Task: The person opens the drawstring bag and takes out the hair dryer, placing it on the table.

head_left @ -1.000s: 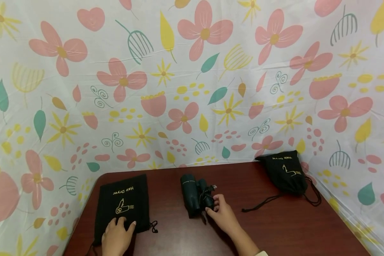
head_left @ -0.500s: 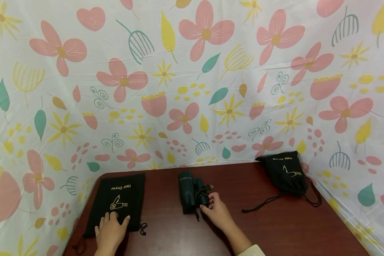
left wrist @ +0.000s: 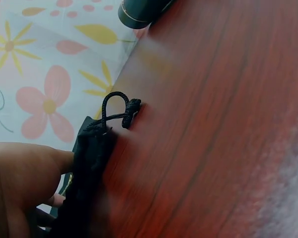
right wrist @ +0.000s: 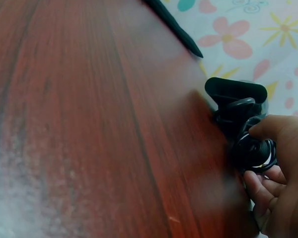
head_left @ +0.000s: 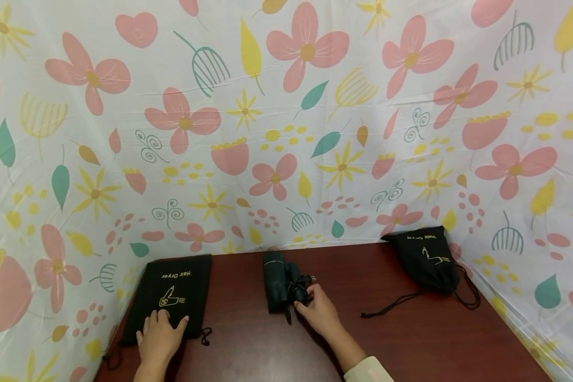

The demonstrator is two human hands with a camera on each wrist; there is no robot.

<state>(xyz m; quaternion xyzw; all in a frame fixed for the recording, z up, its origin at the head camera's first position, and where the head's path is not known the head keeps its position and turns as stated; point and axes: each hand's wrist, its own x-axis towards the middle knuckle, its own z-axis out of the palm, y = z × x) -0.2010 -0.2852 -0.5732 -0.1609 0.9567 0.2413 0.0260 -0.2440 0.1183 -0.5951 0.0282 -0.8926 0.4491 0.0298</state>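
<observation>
A dark green folded hair dryer [head_left: 274,278] lies at the far middle of the table, its black cord [head_left: 297,291] bundled against the handle. My right hand [head_left: 321,313] grips the handle end, thumb on the near side; in the right wrist view the fingers curl around the handle and coiled cord [right wrist: 256,151]. On the left, a flat black drawstring bag [head_left: 186,292] printed "Hair Dryer" lies on the table. My left hand [head_left: 159,339] rests on its near part with fingers spread. The left wrist view shows the thumb against the bag's edge, beside a knotted drawstring [left wrist: 131,111].
A second black drawstring bag [head_left: 422,265] leans at the back right corner, its cords trailing on the table. The dark red wooden table [head_left: 267,350] meets a white floral cloth [head_left: 267,132] at the back and sides.
The left bag has slid left and slightly back under my left hand. My right hand has shifted the hair dryer slightly left and toward the back.
</observation>
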